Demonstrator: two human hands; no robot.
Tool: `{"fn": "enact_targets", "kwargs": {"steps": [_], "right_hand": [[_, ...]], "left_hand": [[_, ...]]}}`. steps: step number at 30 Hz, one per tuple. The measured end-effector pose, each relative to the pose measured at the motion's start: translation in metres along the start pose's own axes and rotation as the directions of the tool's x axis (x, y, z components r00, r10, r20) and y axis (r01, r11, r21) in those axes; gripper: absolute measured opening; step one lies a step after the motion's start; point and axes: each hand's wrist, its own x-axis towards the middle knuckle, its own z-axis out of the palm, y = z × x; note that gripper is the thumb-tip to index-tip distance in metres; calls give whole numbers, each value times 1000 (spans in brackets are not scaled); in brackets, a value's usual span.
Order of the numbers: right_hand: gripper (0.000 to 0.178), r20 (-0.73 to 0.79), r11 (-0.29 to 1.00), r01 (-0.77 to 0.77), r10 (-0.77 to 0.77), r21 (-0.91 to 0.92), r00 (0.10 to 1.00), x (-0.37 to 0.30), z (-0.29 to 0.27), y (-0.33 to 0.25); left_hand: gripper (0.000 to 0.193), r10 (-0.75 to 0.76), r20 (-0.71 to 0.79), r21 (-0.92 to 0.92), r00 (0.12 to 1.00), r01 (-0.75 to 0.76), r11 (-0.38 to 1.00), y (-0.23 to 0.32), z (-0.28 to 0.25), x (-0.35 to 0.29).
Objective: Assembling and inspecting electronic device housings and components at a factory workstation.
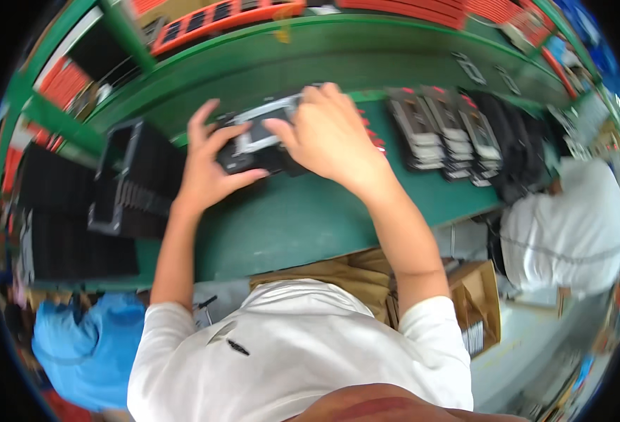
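Note:
A silver rectangular frame (262, 116) with a grey middle lies on a black fixture or housing (237, 163) at the back of the green workbench. My right hand (331, 137) grips the frame's right end. Its thumb presses on the face while the fingers curl over the far edge. At the left side, my left hand (208, 158) has its fingers spread round the black part. The index fingertip reaches the silver frame and the thumb lies along the near edge. Motion blur hides the finer contact.
Stacked black frames (130, 176) stand to the left. On the right are several piles of grey-and-silver parts (422, 133) and a heap of black pieces (517, 141). A green shelf rail (324, 28) carries orange trays. Two people work nearby; a cardboard box (479, 299) stands below the bench.

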Motion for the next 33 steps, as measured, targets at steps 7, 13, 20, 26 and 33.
{"fn": "enact_targets", "kwargs": {"steps": [7,13,20,26,33], "right_hand": [[26,-141,851,-423,399,-309,906,-70,5,140],[23,-54,830,-381,394,-407,917,-87,16,140],[18,-199,828,-351,291,-437,936,-92,24,122],[35,-640,958,-161,279,238,716,-151,3,12],[44,-408,643,223,153,732,900,-169,-9,-50]], "left_hand": [[85,-69,-306,-265,950,-15,964,62,-1,-29],[56,86,-138,-149,987,-106,983,109,23,-44],[50,230,-154,-413,961,-274,869,132,53,-33],[55,-209,185,-924,960,242,297,163,76,-42],[84,-1,302,-932,953,295,211,148,76,-38]]}}
